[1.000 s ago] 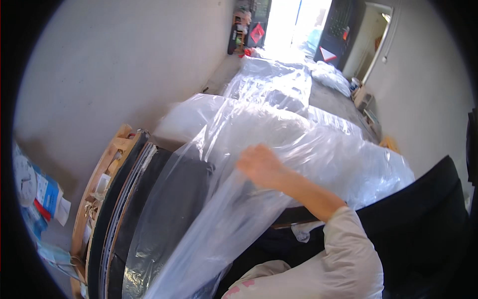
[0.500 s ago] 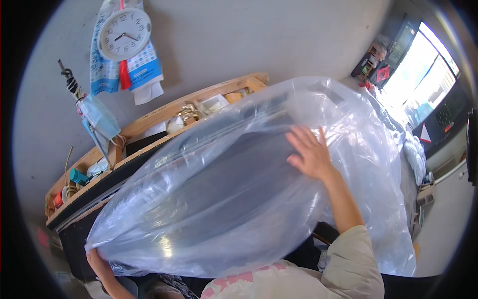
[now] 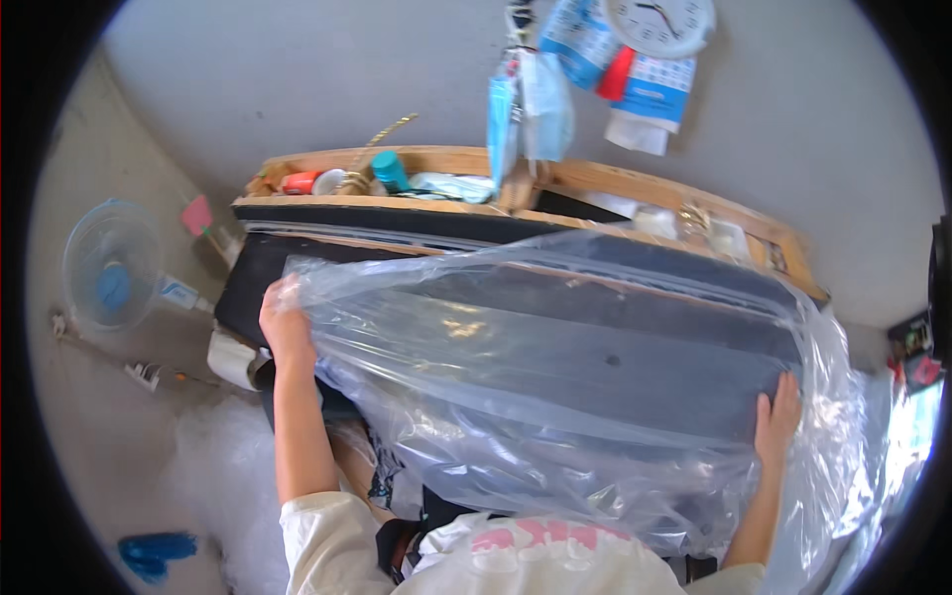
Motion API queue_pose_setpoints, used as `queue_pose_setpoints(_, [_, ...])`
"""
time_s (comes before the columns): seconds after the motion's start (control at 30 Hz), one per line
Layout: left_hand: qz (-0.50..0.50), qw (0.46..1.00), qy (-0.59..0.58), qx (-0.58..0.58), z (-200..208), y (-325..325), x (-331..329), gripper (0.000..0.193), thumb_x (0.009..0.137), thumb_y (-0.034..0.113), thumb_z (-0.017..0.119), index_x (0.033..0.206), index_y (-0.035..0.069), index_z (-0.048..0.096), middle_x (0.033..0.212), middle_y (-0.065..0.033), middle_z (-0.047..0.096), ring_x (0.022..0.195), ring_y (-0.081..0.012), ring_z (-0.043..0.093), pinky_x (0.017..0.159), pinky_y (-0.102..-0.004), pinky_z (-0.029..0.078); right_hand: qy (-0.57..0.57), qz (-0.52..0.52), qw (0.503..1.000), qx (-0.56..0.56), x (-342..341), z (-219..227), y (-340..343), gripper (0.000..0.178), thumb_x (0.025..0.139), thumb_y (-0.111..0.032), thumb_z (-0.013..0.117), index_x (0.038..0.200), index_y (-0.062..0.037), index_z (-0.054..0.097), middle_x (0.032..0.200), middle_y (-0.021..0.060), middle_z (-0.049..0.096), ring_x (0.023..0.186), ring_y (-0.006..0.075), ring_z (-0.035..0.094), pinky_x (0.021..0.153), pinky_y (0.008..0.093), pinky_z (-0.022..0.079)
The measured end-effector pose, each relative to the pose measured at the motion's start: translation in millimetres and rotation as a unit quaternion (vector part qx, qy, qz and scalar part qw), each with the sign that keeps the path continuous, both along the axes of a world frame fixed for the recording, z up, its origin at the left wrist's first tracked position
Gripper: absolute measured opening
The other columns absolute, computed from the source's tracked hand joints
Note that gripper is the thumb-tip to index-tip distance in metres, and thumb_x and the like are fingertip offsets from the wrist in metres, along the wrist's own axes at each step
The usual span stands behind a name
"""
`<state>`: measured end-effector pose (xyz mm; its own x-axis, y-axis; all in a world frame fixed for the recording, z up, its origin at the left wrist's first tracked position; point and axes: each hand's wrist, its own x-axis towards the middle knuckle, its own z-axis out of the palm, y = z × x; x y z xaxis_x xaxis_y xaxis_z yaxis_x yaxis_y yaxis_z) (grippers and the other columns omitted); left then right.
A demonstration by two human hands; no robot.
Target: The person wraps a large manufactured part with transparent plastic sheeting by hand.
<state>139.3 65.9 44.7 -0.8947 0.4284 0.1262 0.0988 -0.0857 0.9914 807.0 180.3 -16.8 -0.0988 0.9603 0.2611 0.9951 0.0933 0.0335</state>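
A large clear plastic sheet (image 3: 595, 397), wrinkled and shiny, lies across a long black tabletop (image 3: 260, 283). My left hand (image 3: 285, 315) is closed on the sheet's left corner, near the table's left end. At the right side my right hand (image 3: 778, 416) rests against the plastic with its fingers stretched out. The tabletop shows dark through the film between my hands. To the right the sheet bunches up in bright folds and hangs past the table. Its near edge drapes toward my lap.
Along the table's back runs a wooden tray (image 3: 416, 198) holding a teal-capped item (image 3: 389, 171), a red roll (image 3: 297, 182) and rope. Face masks (image 3: 545, 104), a calendar and a clock (image 3: 662, 20) hang above. A fan (image 3: 114, 268) and more plastic (image 3: 223, 486) are at the left.
My view has swung left. The puffed-up plastic now lies flatter over the tabletop. My left hand has come up to the table's left end with the corner; my right hand stays on the sheet.
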Motion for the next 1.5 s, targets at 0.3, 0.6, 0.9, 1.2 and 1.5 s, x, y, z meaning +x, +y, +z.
queue_pose_setpoints(0.3, [0.017, 0.909, 0.166, -0.382, -44.0, -109.1, 2.6, 0.030, 0.078, 0.021, 0.062, 0.062, -0.001, 0.049, 0.051, -0.0038, 0.043, 0.052, -0.0081, 0.038, 0.047, -0.0280, 0.034, -0.069, -0.124, 0.980, -0.142, 26.2, 19.5, -106.8, 0.038, 0.085, -0.026, 0.049, 0.115, -0.0032, 0.053, 0.117, 0.0186, 0.053, 0.107, 0.0340, 0.050, 0.096, 0.0433, 0.032])
queue_pose_setpoints(0.6, [0.017, 0.881, 0.273, -0.385, -29.9, -104.5, -20.6, 0.024, 0.081, 0.017, 0.058, 0.067, 0.000, 0.051, 0.054, -0.0057, 0.048, 0.050, -0.0187, 0.045, 0.050, -0.0338, 0.037, 0.131, -0.055, 0.982, -0.122, -85.8, 48.5, -35.7, 0.040, 0.084, -0.017, 0.049, 0.119, 0.0020, 0.045, 0.125, 0.0193, 0.043, 0.116, 0.0358, 0.039, 0.098, 0.0410, 0.030])
queue_pose_setpoints(0.9, [-0.066, 0.823, 0.486, -0.286, -13.9, -50.5, 62.4, 0.032, 0.078, 0.019, 0.057, 0.106, 0.003, 0.055, 0.106, -0.0166, 0.057, 0.100, -0.0318, 0.052, 0.087, -0.0418, 0.038, 0.064, -0.136, 0.962, -0.229, -46.7, 80.2, -41.6, 0.052, 0.086, -0.023, 0.050, 0.126, 0.0063, 0.036, 0.133, 0.0255, 0.032, 0.125, 0.0366, 0.030, 0.104, 0.0415, 0.023])
queue_pose_setpoints(1.2, [-0.027, 0.765, 0.435, -0.474, -36.0, -49.1, 49.9, 0.069, 0.080, 0.052, 0.051, 0.127, 0.003, 0.040, 0.136, -0.0145, 0.035, 0.130, -0.0301, 0.025, 0.103, -0.0555, 0.010, 0.002, -0.058, 0.998, -0.023, 19.8, -8.4, -35.0, 0.054, 0.092, -0.032, 0.037, 0.133, 0.0026, 0.028, 0.138, 0.0212, 0.027, 0.129, 0.0339, 0.024, 0.105, 0.0431, 0.018])
queue_pose_setpoints(1.5, [0.012, 0.825, 0.421, -0.377, -35.4, 4.3, -11.3, 0.020, 0.078, 0.013, 0.056, 0.096, 0.004, 0.061, 0.094, -0.0148, 0.058, 0.093, -0.0327, 0.053, 0.081, -0.0389, 0.043, 0.069, -0.126, 0.970, -0.197, 29.4, 38.4, -28.8, 0.060, 0.088, -0.034, 0.047, 0.131, 0.0048, 0.031, 0.137, 0.0220, 0.030, 0.128, 0.0322, 0.028, 0.106, 0.0372, 0.020])
